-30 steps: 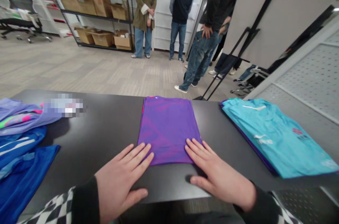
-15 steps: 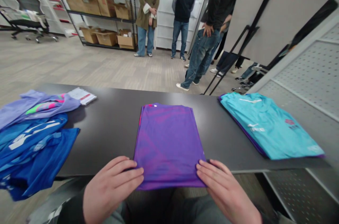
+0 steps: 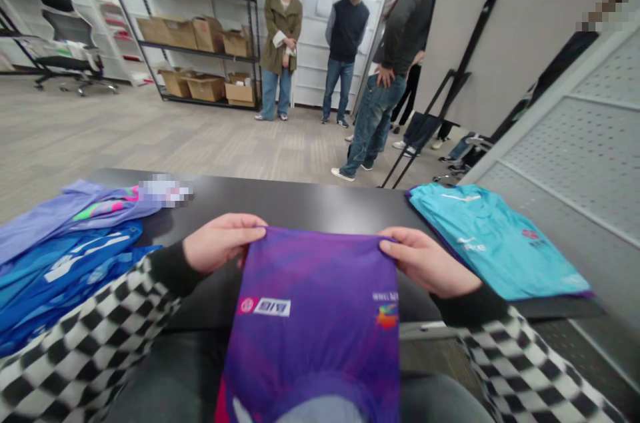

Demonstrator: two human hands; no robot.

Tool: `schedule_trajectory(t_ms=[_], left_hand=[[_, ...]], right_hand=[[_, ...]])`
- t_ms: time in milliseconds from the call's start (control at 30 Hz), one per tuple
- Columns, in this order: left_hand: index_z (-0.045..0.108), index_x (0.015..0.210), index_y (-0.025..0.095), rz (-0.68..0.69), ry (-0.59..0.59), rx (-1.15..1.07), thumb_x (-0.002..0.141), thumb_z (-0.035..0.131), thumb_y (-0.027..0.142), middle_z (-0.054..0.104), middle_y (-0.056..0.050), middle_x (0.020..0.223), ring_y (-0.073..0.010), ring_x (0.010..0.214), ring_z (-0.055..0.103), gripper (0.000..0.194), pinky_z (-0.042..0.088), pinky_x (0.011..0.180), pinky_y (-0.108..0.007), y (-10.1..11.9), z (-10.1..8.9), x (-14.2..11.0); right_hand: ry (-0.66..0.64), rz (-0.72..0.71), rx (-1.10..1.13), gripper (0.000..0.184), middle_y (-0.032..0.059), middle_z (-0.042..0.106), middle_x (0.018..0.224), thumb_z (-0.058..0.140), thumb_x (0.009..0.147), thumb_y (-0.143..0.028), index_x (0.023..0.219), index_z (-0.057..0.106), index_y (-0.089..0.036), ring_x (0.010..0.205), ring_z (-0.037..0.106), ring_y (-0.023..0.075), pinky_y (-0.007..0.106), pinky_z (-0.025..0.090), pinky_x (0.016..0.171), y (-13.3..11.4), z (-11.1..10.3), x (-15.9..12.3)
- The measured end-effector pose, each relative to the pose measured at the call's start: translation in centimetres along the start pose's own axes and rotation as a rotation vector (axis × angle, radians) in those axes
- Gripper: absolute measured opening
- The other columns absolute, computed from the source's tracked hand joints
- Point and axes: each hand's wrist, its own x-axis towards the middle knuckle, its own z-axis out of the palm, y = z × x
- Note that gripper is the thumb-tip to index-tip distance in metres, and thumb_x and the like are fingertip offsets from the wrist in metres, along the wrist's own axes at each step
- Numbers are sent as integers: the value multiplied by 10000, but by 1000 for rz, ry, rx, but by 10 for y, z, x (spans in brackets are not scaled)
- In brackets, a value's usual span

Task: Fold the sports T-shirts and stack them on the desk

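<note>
At the near side of the surface [image 3: 315, 203], in the head view, the purple shirt [image 3: 320, 336] is drawn out flat between two hands, its held edge over the surface and its collar end towards the lap. The bottom of the picture cuts the collar end off, and whether any of the cloth rests on the surface cannot be told.

The likeliest trouble is a slipped corner: each grip has only a little thin, probably slick cloth, so a harder pull by one hand could free the other side or skew the edge. Slack near the collar could crease or bunch, since nothing visible holds that end. The right elbow swinging out might also catch the teal shirt [image 3: 505, 243], which lies near on that side; the blue shirts [image 3: 90, 263] sit close to the left sleeve [image 3: 100, 343].

The left hand [image 3: 220, 243] comes in from its side, thumb on top, its grip narrow and closed on one corner. The right hand [image 3: 427, 259] mirrors it at the other corner, pinching likewise. Both forearms angle inward, hands roughly level.
</note>
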Motion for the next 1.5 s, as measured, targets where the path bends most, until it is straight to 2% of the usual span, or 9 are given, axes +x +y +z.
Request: schedule_trajectory(t_ms=[67,167,400,667,767,900,1033,1267,1500], left_hand=[[766,980,170,-30,18,254,902,748,626,630,6,592,-139,478,536,462,419,472,-244,-11,-14,50],[780,975,206,34,123,691,948,615,569,740,-36,753,-209,680,682,400,540,675,-321,-28,-27,100],[824,1014,255,244,216,1159,1010,587,532,788,-87,1070,-316,1094,678,364,485,1001,-451,-46,-37,156],[788,1283,203,166,507,1154,1038,651,571,783,-130,1169,-332,1172,655,463,439,1064,-467,-39,-47,205],[766,1339,163,333,495,1115,1089,579,503,773,-163,1277,-341,1247,658,461,439,1136,-497,-27,-33,186],[792,1283,187,561,27,974,1072,658,500,782,-151,1359,-312,1313,697,401,477,1193,-462,-21,4,125],[800,1116,239,568,-182,884,1026,757,355,754,-117,1440,-296,1359,693,153,490,1195,-444,-34,40,45],[743,1076,274,537,-155,636,1013,619,97,778,-11,933,-166,883,715,225,538,841,-303,-32,61,-66],[741,1285,246,431,190,1026,1082,621,277,749,-102,1237,-291,1174,685,238,519,1021,-463,-44,86,-25]], right_hand=[[-2,-36,-122,462,12,709,762,918,846,-602,978,808,-173,615,579,125,250,487,591,11,-10,47],[-33,-19,-362,407,15,749,789,841,886,-573,995,803,-182,622,606,146,270,515,612,33,-27,104],[139,-268,-935,199,71,831,1025,673,985,-328,1029,833,-219,933,749,243,351,585,893,59,-55,173],[358,-403,-1136,373,179,776,1224,690,1020,-391,1284,790,-147,1138,725,340,505,587,1047,56,-63,212],[350,-587,-1119,382,189,718,1447,653,1054,-349,1383,761,-186,1371,652,370,575,502,1217,51,-47,201],[-37,-685,-1082,369,118,719,1519,578,1104,-289,1424,759,-260,1455,636,307,541,483,1267,49,-27,184],[-81,-644,-1064,364,128,755,1478,572,1121,-323,1412,767,-220,1450,658,296,530,497,1267,58,-29,184],[-56,-639,-1055,366,132,766,1465,592,1104,-312,1398,781,-204,1435,677,299,515,505,1274,62,-34,185],[21,-627,-1026,393,148,746,1494,542,1115,-312,1407,772,-182,1465,655,306,517,473,1307,58,-30,188]])
